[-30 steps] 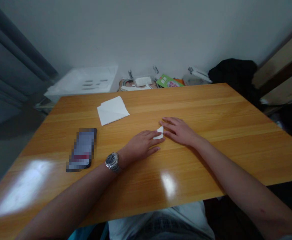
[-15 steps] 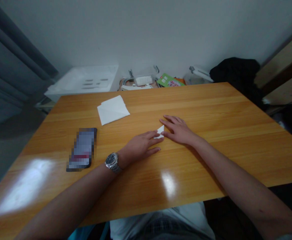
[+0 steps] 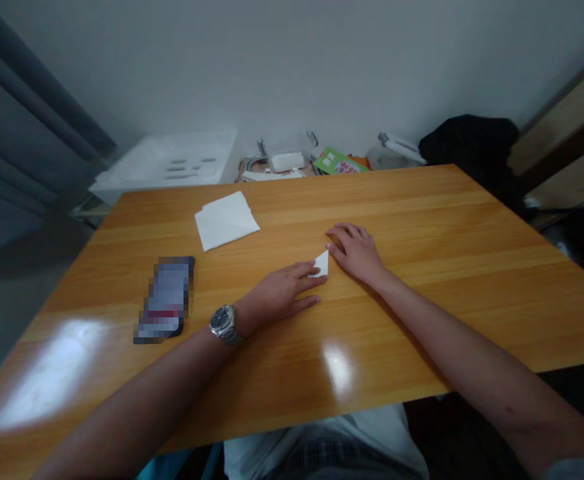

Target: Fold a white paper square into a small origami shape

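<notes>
A small folded piece of white paper (image 3: 323,263) lies on the wooden table (image 3: 422,233), its pointed corner facing away from me. Flat on its left part rest the spread fingers of my left hand (image 3: 285,291), which cover some of it; a metal wristwatch is on that wrist. My right hand (image 3: 356,252) sits just right of the paper, fingers slightly bent and apart, its thumb close to the paper's top corner. Whether that thumb touches the corner I cannot tell. Nothing shows in the right hand's grasp.
Several white paper sheets (image 3: 227,221) lie stacked at the table's back left. A phone (image 3: 165,300), blurred out, is left of my left forearm. Beyond the far edge are a white tray-like container (image 3: 167,157), a green booklet (image 3: 339,161) and a black cloth-like heap (image 3: 469,143).
My right hand has slid up and slightly right, its thumb moving off the paper's lower part to near the top corner. My left hand and the paper have stayed in place.
</notes>
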A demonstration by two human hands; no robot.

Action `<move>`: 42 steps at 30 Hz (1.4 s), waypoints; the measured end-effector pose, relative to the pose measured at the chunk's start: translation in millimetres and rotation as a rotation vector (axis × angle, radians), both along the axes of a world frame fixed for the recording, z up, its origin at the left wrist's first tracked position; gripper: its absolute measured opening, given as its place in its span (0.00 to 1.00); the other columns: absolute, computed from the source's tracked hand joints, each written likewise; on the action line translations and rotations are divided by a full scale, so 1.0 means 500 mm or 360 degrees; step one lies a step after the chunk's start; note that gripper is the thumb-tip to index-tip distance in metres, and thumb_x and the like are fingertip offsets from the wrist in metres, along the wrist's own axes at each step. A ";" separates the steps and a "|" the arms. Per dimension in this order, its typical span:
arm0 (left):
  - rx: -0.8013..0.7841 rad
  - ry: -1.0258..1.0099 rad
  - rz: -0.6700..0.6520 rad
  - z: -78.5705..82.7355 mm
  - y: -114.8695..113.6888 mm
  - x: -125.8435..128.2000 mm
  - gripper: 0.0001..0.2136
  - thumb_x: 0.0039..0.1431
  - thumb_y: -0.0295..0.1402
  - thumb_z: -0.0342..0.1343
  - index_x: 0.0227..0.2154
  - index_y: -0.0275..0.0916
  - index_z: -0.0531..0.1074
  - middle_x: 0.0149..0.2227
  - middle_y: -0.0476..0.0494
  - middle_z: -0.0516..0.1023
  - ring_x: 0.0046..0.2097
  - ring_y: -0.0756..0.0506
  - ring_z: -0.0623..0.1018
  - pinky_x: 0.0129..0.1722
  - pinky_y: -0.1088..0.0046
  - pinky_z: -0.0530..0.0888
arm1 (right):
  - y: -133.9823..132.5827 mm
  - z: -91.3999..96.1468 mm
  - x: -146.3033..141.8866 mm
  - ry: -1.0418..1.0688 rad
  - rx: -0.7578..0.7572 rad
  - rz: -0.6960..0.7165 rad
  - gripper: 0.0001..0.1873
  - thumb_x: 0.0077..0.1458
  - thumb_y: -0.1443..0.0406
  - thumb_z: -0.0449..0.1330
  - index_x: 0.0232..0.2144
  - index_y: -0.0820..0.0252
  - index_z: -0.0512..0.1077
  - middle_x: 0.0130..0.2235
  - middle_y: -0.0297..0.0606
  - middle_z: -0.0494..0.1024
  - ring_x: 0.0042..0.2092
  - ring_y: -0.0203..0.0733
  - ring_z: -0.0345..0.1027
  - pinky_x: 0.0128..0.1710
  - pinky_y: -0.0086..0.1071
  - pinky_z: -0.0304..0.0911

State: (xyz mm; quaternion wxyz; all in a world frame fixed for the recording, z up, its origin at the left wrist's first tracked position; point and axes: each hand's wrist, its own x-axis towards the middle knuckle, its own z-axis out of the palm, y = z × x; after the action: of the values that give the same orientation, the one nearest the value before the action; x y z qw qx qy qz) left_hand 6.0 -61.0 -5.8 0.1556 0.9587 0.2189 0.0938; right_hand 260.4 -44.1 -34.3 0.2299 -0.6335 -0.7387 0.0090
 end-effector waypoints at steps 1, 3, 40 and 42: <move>0.0009 -0.0008 0.0001 -0.002 0.000 0.000 0.24 0.72 0.45 0.49 0.65 0.43 0.66 0.66 0.39 0.67 0.68 0.39 0.66 0.68 0.60 0.66 | 0.001 -0.001 0.001 0.0012 0.0013 -0.0009 0.19 0.66 0.56 0.55 0.55 0.53 0.74 0.60 0.45 0.73 0.59 0.59 0.63 0.59 0.54 0.60; 0.0036 -0.0021 0.0003 -0.005 0.000 -0.001 0.24 0.72 0.46 0.49 0.65 0.43 0.67 0.66 0.38 0.68 0.68 0.39 0.67 0.67 0.59 0.66 | 0.003 -0.003 0.002 0.0038 0.0033 -0.0007 0.18 0.66 0.57 0.55 0.54 0.53 0.74 0.60 0.45 0.74 0.59 0.59 0.64 0.59 0.54 0.60; 0.0314 -0.0046 0.0387 0.002 0.018 -0.003 0.24 0.71 0.46 0.49 0.62 0.36 0.68 0.59 0.35 0.72 0.59 0.37 0.72 0.64 0.55 0.65 | -0.044 0.035 0.025 0.0235 0.0009 0.0979 0.14 0.64 0.60 0.61 0.50 0.49 0.80 0.58 0.44 0.75 0.59 0.51 0.67 0.59 0.53 0.64; 0.0304 -0.0067 0.0390 -0.001 0.020 -0.003 0.24 0.71 0.46 0.49 0.62 0.36 0.68 0.59 0.35 0.72 0.58 0.38 0.72 0.63 0.55 0.66 | -0.046 0.034 0.022 0.0244 0.0019 0.0990 0.14 0.64 0.60 0.61 0.51 0.49 0.80 0.57 0.45 0.75 0.59 0.51 0.66 0.59 0.53 0.64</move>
State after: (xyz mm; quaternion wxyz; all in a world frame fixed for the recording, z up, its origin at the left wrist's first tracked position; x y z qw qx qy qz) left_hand 4.3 -51.1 -6.4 0.0555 0.9330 0.3211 0.1527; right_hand 271.6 -66.9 -17.5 0.2749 -0.3735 -0.8775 0.1222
